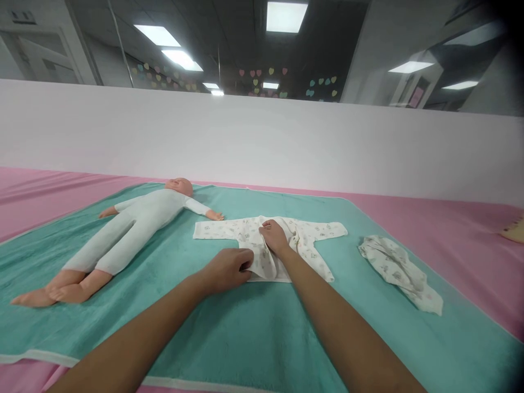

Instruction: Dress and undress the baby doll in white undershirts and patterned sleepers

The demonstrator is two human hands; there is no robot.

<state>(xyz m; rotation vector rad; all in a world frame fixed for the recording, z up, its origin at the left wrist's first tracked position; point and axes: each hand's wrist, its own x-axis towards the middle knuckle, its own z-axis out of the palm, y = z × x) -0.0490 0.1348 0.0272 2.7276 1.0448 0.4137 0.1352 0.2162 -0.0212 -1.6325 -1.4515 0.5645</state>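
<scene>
A white patterned baby shirt [305, 240] lies spread on the teal blanket, its sleeves stretched out to both sides. My left hand [230, 267] is closed on the shirt's lower left edge, fingers curled over the hem. Higher up, near the middle of the front, my right hand [273, 236] pinches a fold of the cloth. Some creases run between the two hands. To the left a baby doll [143, 224] with a white cloth body lies on its back, one hand close to the shirt's left sleeve.
A crumpled patterned cloth [403, 270] lies at the right on the teal blanket [249, 327]. Pink cloth [458, 240] shows beneath the blanket's edges. Behind stands a low white wall [262, 142] with glass above it. A yellowish object [514, 230] is cut off at the right edge.
</scene>
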